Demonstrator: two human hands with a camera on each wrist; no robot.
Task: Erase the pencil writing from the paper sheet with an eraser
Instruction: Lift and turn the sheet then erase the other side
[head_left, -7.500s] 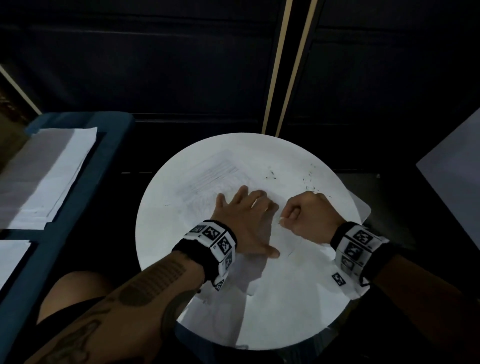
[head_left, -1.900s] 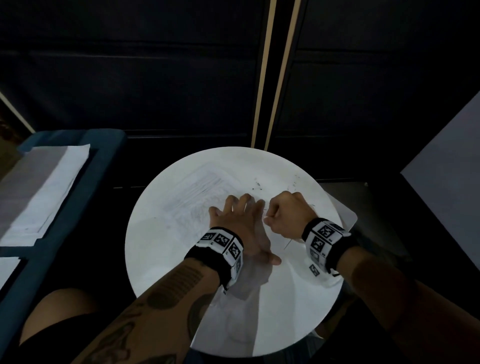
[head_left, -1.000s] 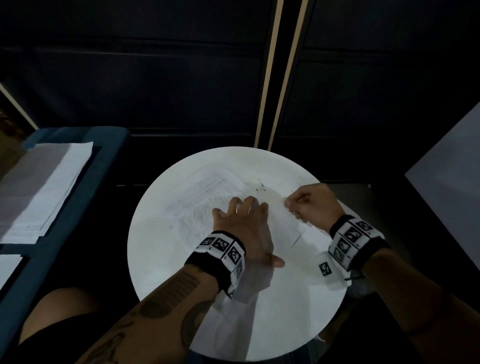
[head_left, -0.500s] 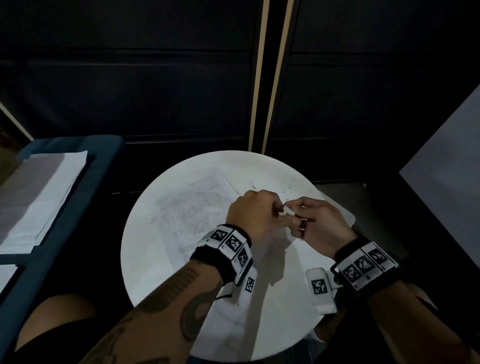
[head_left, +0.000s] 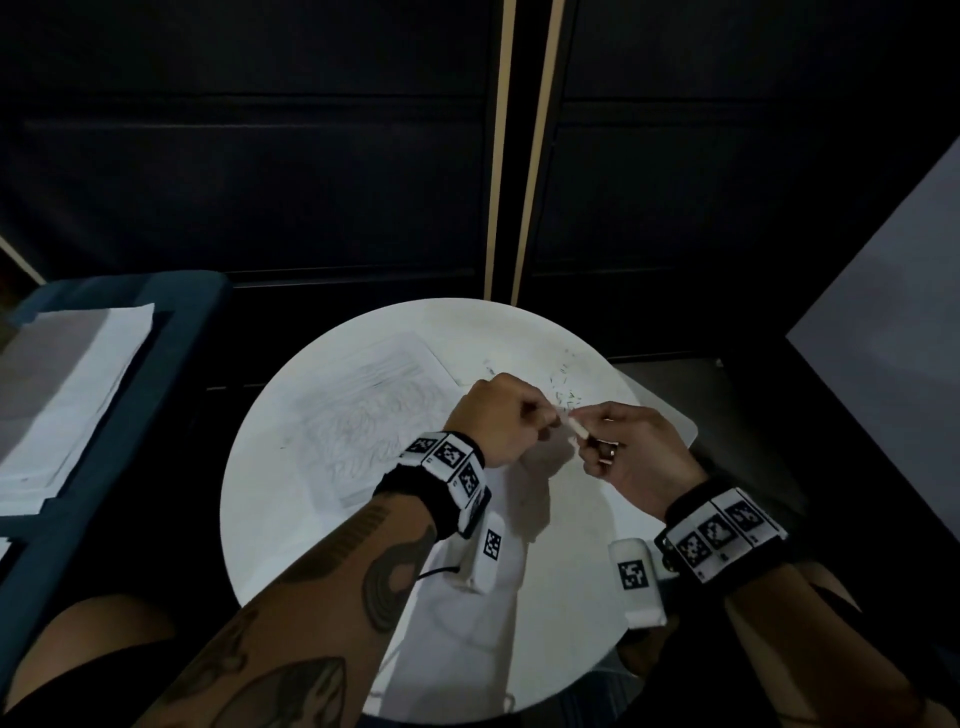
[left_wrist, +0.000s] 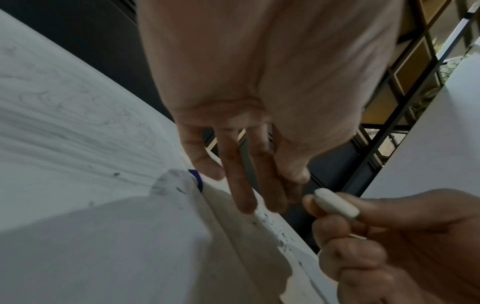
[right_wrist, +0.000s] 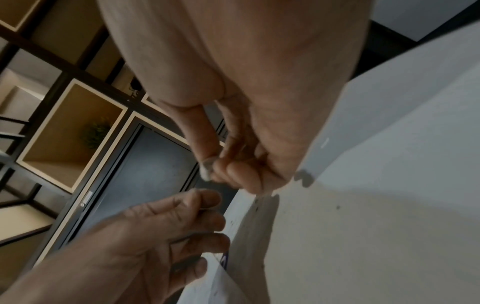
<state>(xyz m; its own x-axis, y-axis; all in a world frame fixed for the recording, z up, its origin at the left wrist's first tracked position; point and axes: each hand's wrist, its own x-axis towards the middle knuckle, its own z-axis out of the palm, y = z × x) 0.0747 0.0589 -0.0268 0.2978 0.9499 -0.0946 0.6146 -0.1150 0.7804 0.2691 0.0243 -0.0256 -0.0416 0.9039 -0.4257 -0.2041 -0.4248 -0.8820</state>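
Observation:
The paper sheet (head_left: 374, 415) with pencil scribbles lies on the left half of the round white table (head_left: 270, 519). Both hands hover above the table, just right of the sheet. My right hand (head_left: 584, 435) pinches a small white eraser (head_left: 574, 426) between thumb and fingers, its end pointing at the left hand. In the left wrist view the eraser (left_wrist: 335, 202) shows pale and rounded. In the right wrist view its end (right_wrist: 206, 170) looks grey with smudge. My left hand (head_left: 540, 418) is off the paper, its fingers (left_wrist: 241, 185) loose and close to the eraser's tip, holding nothing I can see.
Dark eraser crumbs (head_left: 566, 395) are scattered on the table beyond the hands. A stack of white papers (head_left: 67, 395) lies on a blue bench at the left. A grey panel (head_left: 883, 364) stands at the right. Dark cabinet fronts rise behind the table.
My left hand has lifted off the paper, where it lay flat, and moved right to the eraser. My right hand stopped rubbing, rose, and turned the eraser's end toward the left hand.

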